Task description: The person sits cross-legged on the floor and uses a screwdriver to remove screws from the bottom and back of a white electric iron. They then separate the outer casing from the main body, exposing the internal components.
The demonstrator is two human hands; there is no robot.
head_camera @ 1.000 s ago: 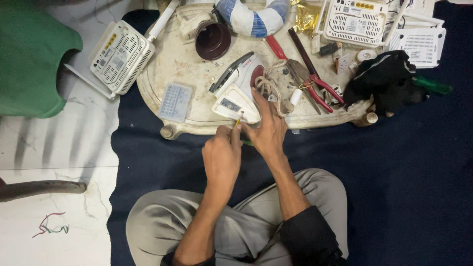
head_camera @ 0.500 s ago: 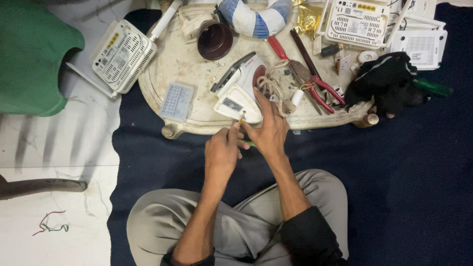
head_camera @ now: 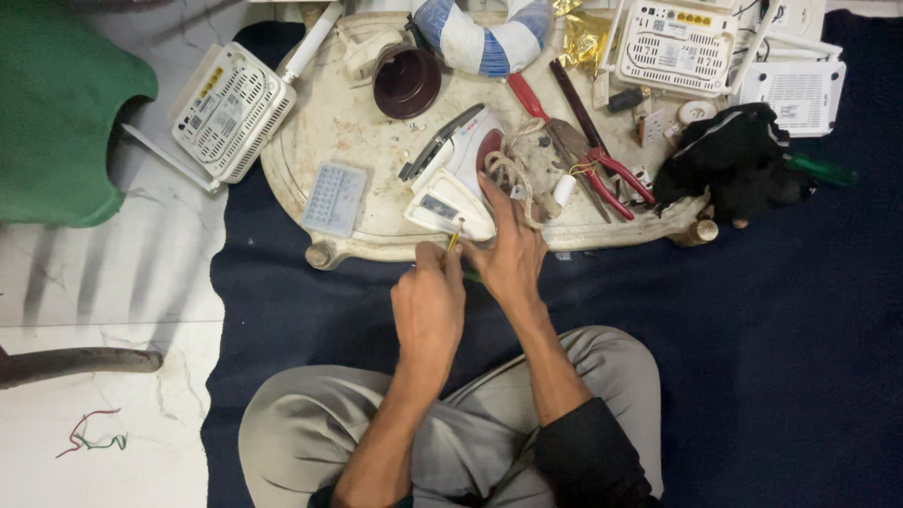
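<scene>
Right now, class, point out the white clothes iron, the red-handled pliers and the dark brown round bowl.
white clothes iron (head_camera: 458, 179), head view, on its body.
red-handled pliers (head_camera: 616, 176), head view, on one handle.
dark brown round bowl (head_camera: 406, 82), head view, on its inside.

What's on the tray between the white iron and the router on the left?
In the head view, a small pale blue keypad lies between the white iron and the left router.

A makeshift floor-level repair workshop. A low cream oval tabletop (head_camera: 339, 122) carries red-handled pliers (head_camera: 602, 160), a white electric clothes iron (head_camera: 456, 174) and white routers (head_camera: 677, 42). It rests on a dark blue cloth (head_camera: 781, 310) over the pale floor (head_camera: 113, 282).
</scene>
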